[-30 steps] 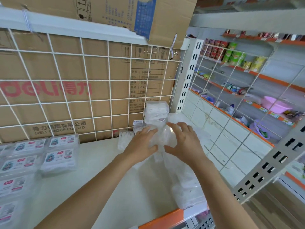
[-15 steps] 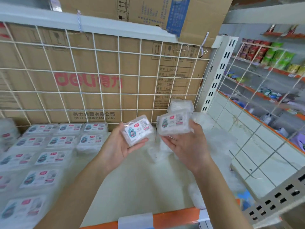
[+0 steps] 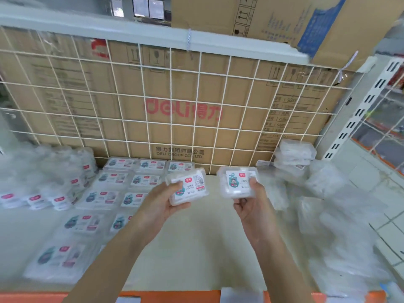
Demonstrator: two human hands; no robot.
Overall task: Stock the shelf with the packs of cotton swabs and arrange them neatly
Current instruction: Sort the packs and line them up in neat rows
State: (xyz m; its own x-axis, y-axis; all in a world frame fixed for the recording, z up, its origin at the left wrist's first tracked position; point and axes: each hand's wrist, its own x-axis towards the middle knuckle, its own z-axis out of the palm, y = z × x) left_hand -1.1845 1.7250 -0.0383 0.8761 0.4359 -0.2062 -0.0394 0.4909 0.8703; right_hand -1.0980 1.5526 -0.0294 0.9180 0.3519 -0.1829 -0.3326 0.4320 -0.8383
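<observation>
Head view showed two hands raised above a pale shelf (image 3: 207, 248) — the left hand (image 3: 162, 206) gripped one cotton swab pack (image 3: 188, 185), the right hand (image 3: 251, 206) pinched another pack (image 3: 237, 182); rows of packs (image 3: 113, 189) lay left.

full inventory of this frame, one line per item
left-hand pack: 1, clear, white label, held over mid-shelf
right-hand pack: 1, same colours, held beside it, apart
laid-out packs: several rows, count blurred, clear, flat at shelf left
stacked packs: small pile, clear, back right
plastic bag: 1, clear, crumpled, shelf right
shelf: 1, pale
edge strip: 1, orange, front edge
wire grid: 1, white, shelf back
branded carton: brown, red print, behind grid
top carton: 1, brown, blue patch, above
slotted upright: 1, white, far right
left hand: grips left-hand pack
right hand: grips right-hand pack
</observation>
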